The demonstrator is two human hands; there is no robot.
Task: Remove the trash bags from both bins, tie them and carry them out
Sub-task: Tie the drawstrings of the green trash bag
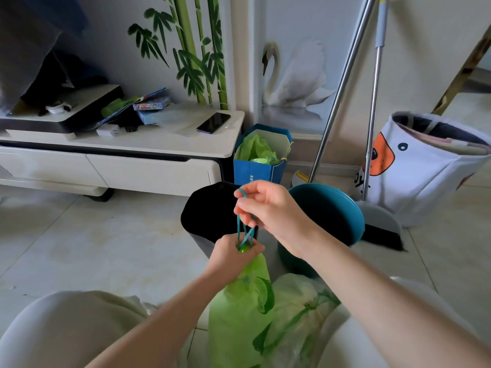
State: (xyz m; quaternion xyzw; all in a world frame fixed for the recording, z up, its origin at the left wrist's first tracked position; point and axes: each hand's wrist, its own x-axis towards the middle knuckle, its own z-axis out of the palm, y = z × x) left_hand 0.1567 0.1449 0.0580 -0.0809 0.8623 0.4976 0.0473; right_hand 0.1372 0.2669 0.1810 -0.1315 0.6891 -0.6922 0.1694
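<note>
2 bare forearms enter from the lower edge, with no sleeves, watch, rings or bracelets visible on either. The left hand [233, 252] lies near 6 o'clock of the view's centre, the right hand [268, 208] just above it toward 12 o'clock. Both knees show at 7 and 5 o'clock, covered in pale, off-white trousers [66, 328] of soft cloth that gathers in loose folds at the left knee.
</note>
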